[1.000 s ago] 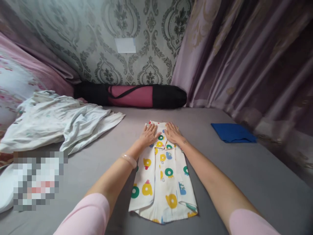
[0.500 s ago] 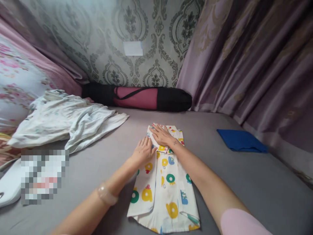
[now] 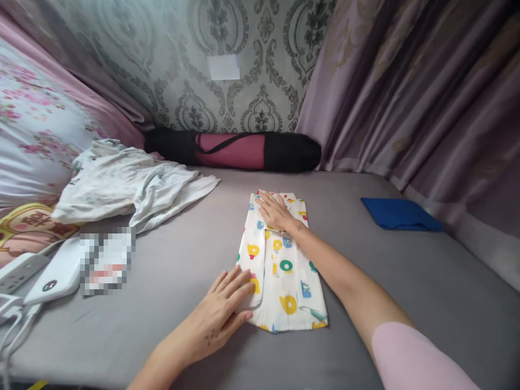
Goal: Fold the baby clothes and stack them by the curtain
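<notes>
A white garment (image 3: 287,284) with yellow, green and blue prints lies on the grey sheet, its sides folded inward into a long narrow shape. My right hand (image 3: 277,212) rests flat on its far end with the fingers spread. Near the lower left edge of the garment, my left hand (image 3: 225,303) lies with its fingers stretched out, the fingertips on the folded side. Neither hand grips the cloth. Part of the far end is hidden under my right hand.
A crumpled pale garment (image 3: 117,181) lies at the left, with a power strip (image 3: 22,271) and a white device (image 3: 60,271) nearer. A black and pink bag (image 3: 231,151) lies along the wall. A folded blue cloth (image 3: 400,214) is at the right.
My left hand has slid down the garment's left side towards its near end. My right hand has stayed on the far end. The view has shifted slightly.
</notes>
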A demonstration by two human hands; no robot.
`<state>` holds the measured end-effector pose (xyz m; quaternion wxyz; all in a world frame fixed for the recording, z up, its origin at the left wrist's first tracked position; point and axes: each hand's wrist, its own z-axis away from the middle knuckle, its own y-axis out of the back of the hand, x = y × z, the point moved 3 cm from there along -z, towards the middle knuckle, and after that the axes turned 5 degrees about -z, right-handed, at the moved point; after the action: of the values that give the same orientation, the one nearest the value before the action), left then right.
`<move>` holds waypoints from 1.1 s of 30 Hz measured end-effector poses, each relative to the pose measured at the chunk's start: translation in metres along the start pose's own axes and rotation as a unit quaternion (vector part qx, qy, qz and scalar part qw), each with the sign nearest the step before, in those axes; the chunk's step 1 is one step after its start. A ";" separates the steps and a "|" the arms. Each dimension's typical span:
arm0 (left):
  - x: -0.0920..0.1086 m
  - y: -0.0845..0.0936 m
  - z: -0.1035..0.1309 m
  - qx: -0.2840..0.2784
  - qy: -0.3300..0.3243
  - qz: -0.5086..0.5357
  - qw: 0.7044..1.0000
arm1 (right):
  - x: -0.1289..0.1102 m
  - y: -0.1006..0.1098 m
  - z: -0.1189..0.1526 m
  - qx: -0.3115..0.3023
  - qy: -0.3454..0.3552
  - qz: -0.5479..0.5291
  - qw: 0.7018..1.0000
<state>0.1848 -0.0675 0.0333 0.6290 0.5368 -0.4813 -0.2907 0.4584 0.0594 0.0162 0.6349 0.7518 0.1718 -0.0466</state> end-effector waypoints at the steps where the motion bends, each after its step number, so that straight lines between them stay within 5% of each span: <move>1: 0.001 -0.002 0.002 0.001 -0.009 -0.001 1.000 | -0.003 -0.001 0.007 -0.018 -0.004 -0.004 1.000; 6: 0.003 -0.005 0.003 0.029 -0.039 -0.004 0.999 | -0.011 -0.008 0.025 -0.103 -0.065 -0.020 0.992; 11: 0.008 0.001 0.001 0.049 -0.023 -0.019 0.998 | -0.017 0.006 0.038 -0.026 -0.076 -0.066 0.995; 22: 0.009 0.003 0.011 0.113 -0.141 -0.095 0.979 | -0.055 0.078 0.209 -0.019 -0.009 -0.162 0.987; 27: 0.010 0.003 0.006 0.137 -0.148 -0.096 0.975 | -0.074 0.079 0.254 -0.058 0.002 -0.147 0.987; 33: 0.009 0.004 0.004 0.102 -0.123 -0.080 0.984 | -0.074 0.062 0.274 0.015 0.048 -0.086 0.995</move>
<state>0.1837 -0.0755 0.0396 0.4817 0.5952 -0.5374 -0.3534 0.4496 -0.2301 0.0436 0.6082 0.7450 0.2657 -0.0676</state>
